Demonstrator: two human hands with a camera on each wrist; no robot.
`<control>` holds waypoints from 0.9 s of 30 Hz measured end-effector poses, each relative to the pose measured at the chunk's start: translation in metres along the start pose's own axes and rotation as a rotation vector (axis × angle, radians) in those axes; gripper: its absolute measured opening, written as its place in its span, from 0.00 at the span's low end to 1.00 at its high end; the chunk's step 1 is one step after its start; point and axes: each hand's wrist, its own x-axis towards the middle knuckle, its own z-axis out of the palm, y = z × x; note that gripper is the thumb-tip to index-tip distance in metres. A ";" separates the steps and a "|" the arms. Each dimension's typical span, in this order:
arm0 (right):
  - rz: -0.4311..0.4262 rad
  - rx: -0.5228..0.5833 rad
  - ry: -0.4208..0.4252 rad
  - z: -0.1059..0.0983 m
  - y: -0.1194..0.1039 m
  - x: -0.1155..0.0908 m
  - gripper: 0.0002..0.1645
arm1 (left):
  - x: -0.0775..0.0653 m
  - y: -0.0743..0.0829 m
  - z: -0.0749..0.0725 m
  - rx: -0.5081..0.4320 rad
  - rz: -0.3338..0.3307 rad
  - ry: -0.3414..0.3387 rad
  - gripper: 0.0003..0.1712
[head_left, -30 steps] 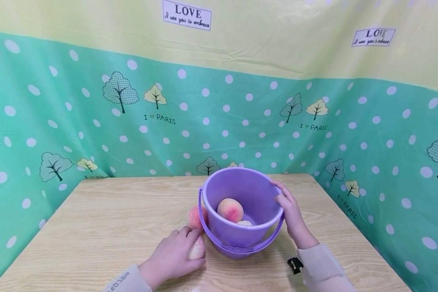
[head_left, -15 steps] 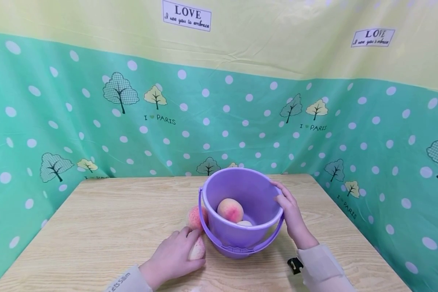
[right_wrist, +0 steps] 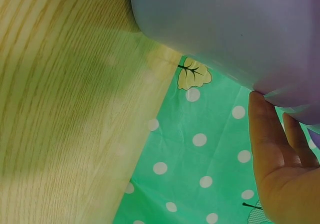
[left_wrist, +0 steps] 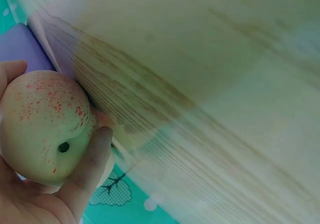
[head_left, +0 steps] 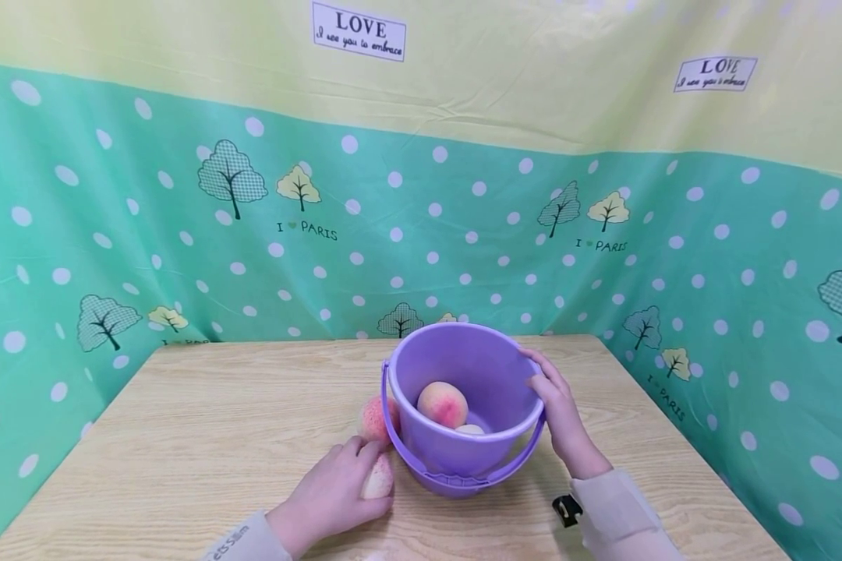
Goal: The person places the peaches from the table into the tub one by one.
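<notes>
A purple bucket (head_left: 435, 456) stands on the table, its handle hanging down at the front. Inside it lie a pink-blushed peach (head_left: 442, 403) and, partly hidden by the near wall, a paler round thing (head_left: 472, 429). My left hand (head_left: 326, 492) holds a pale, red-speckled peach (head_left: 376, 478) just left of the bucket; its dark stem pit shows in the left wrist view. Behind that hand, a redder peach (head_left: 375, 419) sits against the bucket's left side. At the right rim my right hand (head_left: 564, 421) grips the bucket, fingers along its outer wall (right_wrist: 225, 33) in the right wrist view.
Pale wood-grain tabletop (head_left: 231, 421) extends to the left of the bucket. A green and yellow printed cloth (head_left: 365, 257) hangs behind the table and along both sides. A small black clip (head_left: 567, 510) shows beside the right sleeve.
</notes>
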 end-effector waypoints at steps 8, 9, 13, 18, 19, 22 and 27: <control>0.001 -0.006 0.003 0.000 -0.001 0.000 0.34 | -0.001 0.001 0.000 0.000 -0.010 0.004 0.35; 0.001 -0.008 0.004 0.000 -0.001 0.000 0.34 | -0.001 0.000 0.000 0.001 -0.011 0.003 0.35; 0.004 -0.014 0.008 0.000 -0.001 0.000 0.34 | -0.001 0.001 -0.001 0.001 -0.012 0.003 0.35; 0.003 -0.016 0.011 0.000 -0.001 0.000 0.34 | -0.001 0.001 -0.003 0.007 -0.008 0.012 0.35; 0.002 -0.016 0.011 0.000 -0.001 0.000 0.34 | -0.001 0.001 -0.003 0.009 -0.006 0.016 0.35; -0.002 -0.016 0.011 0.001 -0.001 0.000 0.34 | -0.001 0.001 -0.004 0.016 -0.008 0.022 0.35; -0.004 -0.014 0.010 0.001 -0.001 0.000 0.34 | -0.002 0.001 -0.006 0.035 -0.013 0.020 0.34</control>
